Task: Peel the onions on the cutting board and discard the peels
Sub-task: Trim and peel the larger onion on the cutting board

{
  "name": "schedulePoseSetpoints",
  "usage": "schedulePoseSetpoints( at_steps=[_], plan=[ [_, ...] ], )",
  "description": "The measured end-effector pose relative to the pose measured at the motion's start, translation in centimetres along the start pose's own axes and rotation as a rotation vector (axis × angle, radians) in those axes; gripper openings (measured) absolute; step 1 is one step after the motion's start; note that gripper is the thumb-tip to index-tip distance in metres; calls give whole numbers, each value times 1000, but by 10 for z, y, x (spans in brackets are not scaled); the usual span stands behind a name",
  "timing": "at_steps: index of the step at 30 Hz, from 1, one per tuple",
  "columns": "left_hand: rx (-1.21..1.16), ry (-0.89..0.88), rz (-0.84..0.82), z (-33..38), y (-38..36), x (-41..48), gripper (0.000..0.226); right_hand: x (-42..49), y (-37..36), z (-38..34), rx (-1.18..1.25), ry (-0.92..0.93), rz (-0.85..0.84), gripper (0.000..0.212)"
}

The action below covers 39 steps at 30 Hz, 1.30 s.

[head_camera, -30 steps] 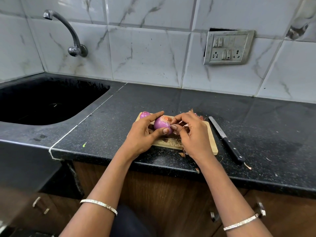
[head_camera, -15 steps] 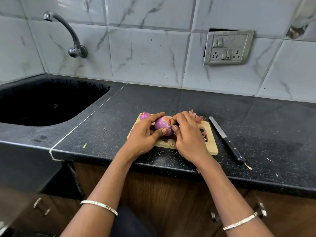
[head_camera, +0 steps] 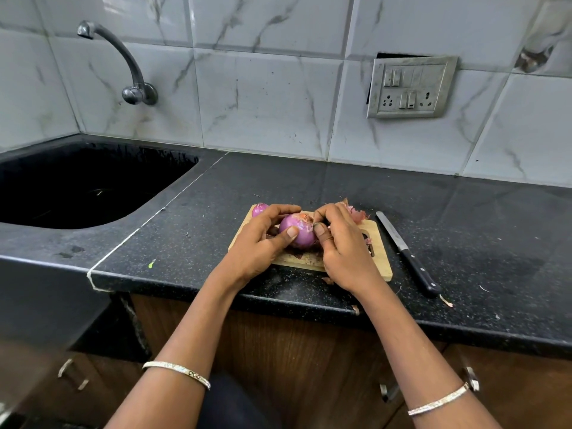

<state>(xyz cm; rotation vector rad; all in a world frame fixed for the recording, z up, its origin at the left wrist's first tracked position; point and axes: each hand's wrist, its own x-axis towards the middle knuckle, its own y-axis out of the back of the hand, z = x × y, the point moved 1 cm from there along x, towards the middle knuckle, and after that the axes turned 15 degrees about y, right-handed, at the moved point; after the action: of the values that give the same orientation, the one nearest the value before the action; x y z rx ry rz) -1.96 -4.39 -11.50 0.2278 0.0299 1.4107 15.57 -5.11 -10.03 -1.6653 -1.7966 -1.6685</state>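
A black sink (head_camera: 77,187) sits far left under a curved wall tap (head_camera: 123,57). On the dark countertop (head_camera: 216,212), a wooden cutting board (head_camera: 379,252) lies near the front edge. A small onion (head_camera: 259,209) rests on its far left corner. The left hand (head_camera: 257,243) grips a purple onion (head_camera: 298,232) over the board, thumb on the near side and fingers curled over the far side. The right hand (head_camera: 343,243), fingers curled, pinches torn skin at that onion's top. Loose peels (head_camera: 357,213) lie at the board's far right. A black-handled knife (head_camera: 405,252) lies on the counter just right of the board.
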Motion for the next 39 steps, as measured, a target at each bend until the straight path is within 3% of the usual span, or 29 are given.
schedulePoseSetpoints(
  at_steps=[4,10,17,25,28,32,35,39],
  plan=[
    [19,1,-11,0,0,-1,47,-2,3,1,4,-42,35,16],
    [199,-24,120,7,-3,-3,73,-2,3,1,9,-54,-5,15],
    [75,-19,39,3,0,-3,55,-3,3,0,35,-65,-13,15],
    [-83,1,-40,2,-1,-3,52,-3,6,-2,91,-121,80,10],
    [-97,14,-31,1,0,-2,51,-4,7,-1,139,-166,139,10],
    [-90,31,11,0,2,0,49,-3,8,-2,164,-229,222,31],
    [-85,27,39,1,2,-1,48,-3,9,-2,127,-215,252,10],
    [-23,14,70,1,1,-2,54,-2,9,-7,150,-218,227,20]
  ],
)
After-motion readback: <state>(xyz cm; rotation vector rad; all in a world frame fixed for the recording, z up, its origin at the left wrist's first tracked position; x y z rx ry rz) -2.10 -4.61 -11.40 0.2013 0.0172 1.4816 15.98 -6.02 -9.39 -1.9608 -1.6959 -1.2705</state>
